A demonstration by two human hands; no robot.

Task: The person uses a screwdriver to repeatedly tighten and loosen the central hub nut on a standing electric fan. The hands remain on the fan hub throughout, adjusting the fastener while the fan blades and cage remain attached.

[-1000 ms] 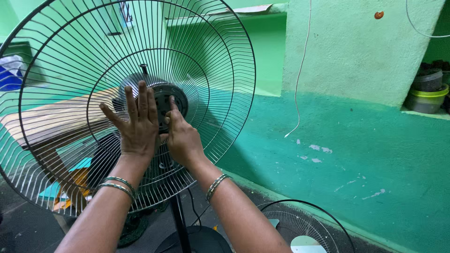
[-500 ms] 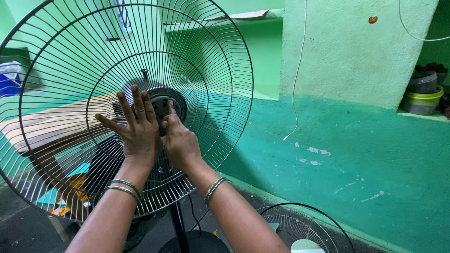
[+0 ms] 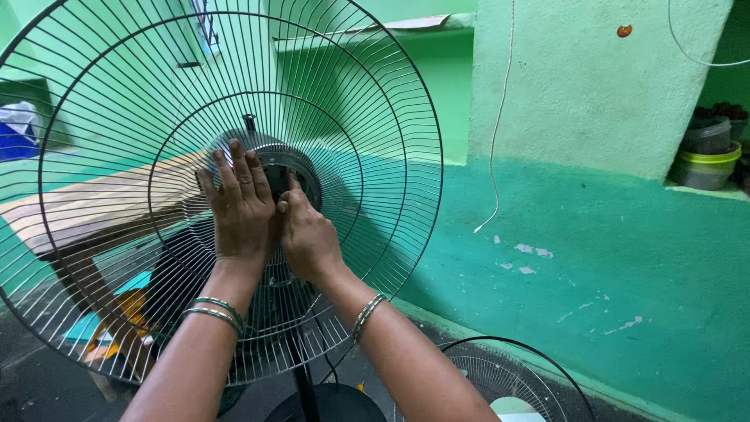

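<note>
A round black wire fan guard (image 3: 375,101) stands upright on a black pole (image 3: 306,387), mounted on the fan's dark motor hub (image 3: 293,168) at its middle. My left hand (image 3: 238,207) lies flat against the guard's centre with fingers spread upward, touching the hub's left side. Beside it, my right hand (image 3: 308,234) has its fingers curled and pinched at the hub's middle, on a small part I cannot make out. Both wrists wear thin bangles.
A second wire guard (image 3: 508,375) lies on the floor at lower right beside the fan's round base (image 3: 336,402). A wooden bench (image 3: 94,207) stands behind the guard. A green wall (image 3: 594,234) rises on the right, with a hanging white wire (image 3: 500,117) and stacked containers (image 3: 707,152) on a ledge.
My left hand's fingers have drawn closer together against the hub, and my right hand has shifted slightly at the centre. The guard stays in place.
</note>
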